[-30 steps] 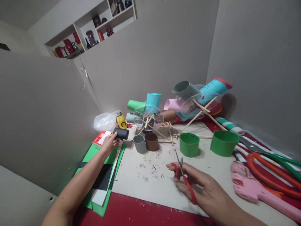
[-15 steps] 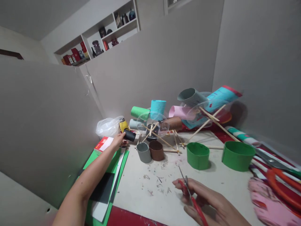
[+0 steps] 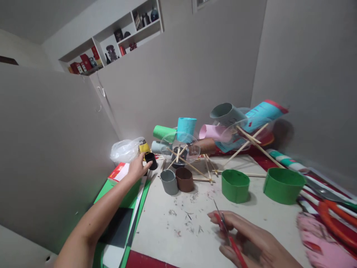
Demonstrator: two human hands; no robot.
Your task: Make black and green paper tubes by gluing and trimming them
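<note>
At the far left of the board, my left hand (image 3: 138, 166) has its fingers on a small black paper tube (image 3: 151, 160), which stands upright, thumb on the near side. My right hand (image 3: 245, 236) is in front, holding red-handled scissors (image 3: 227, 232) with the blades pointing up and away. Beside the black tube stand a grey paper tube (image 3: 169, 182) and a brown paper tube (image 3: 184, 179), touching each other. Beyond my right hand are two wider green paper rings, one nearer (image 3: 235, 186) and one farther right (image 3: 283, 186).
Behind stand two stick-framed wheels, one with a clear disc (image 3: 180, 149) and coloured tubes, the other larger (image 3: 245, 126). Green sheets (image 3: 100, 193), a red-and-white box (image 3: 118, 173) and a plastic bag (image 3: 126, 149) are left. Orange-handled shears (image 3: 331, 223) and a pink cloth (image 3: 320, 242) lie right.
The black tube, tilted on its side in my left hand before, now stands upright at the board's left edge. My right hand with the scissors has barely moved.
</note>
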